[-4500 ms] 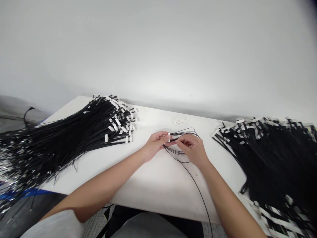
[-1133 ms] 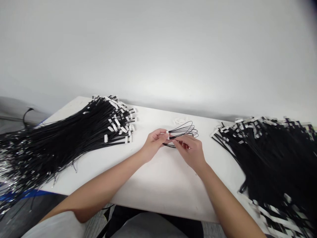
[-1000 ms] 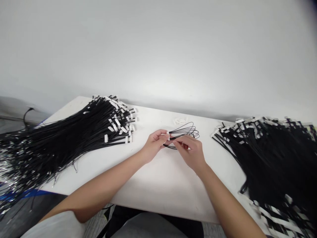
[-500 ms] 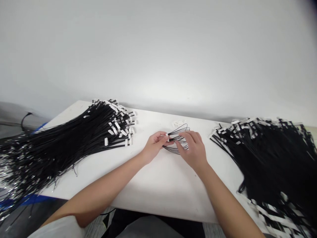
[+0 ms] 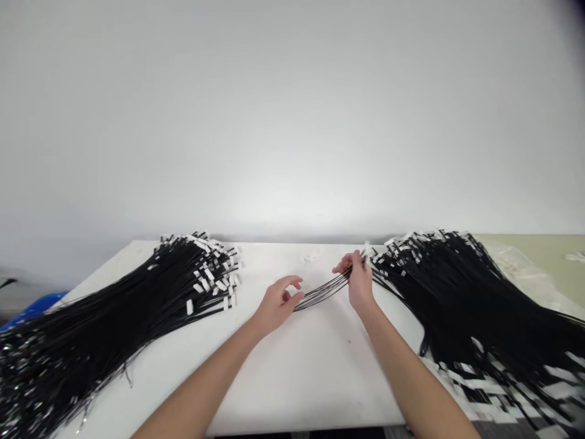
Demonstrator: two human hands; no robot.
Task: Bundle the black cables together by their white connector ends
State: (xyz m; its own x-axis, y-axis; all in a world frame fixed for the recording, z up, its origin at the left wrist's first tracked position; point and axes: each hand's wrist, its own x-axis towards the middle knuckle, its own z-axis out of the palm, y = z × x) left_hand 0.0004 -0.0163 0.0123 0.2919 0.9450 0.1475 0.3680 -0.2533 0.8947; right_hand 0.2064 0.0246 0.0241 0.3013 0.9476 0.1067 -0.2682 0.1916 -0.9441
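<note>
A small bundle of thin black cables point(image 5: 322, 292) stretches across the middle of the white table point(image 5: 292, 372). My right hand point(image 5: 357, 280) is closed on one end of the bundle, right at the edge of the big right-hand pile of black cables point(image 5: 461, 299). My left hand point(image 5: 278, 302) sits at the bundle's other end with its fingers curled loosely apart; the cables touch its fingertips without being gripped.
A second large pile of black cables with white tags point(image 5: 137, 311) covers the table's left side and spills over the edge. A few small white pieces point(image 5: 313, 258) lie near the back edge. A plain wall stands behind. A blue object point(image 5: 27, 308) shows at far left.
The looped cable bundle has been drawn out straight. My right hand moved right and away to the right-hand pile with its end. My left hand loosened its pinch. The view tilted upward.
</note>
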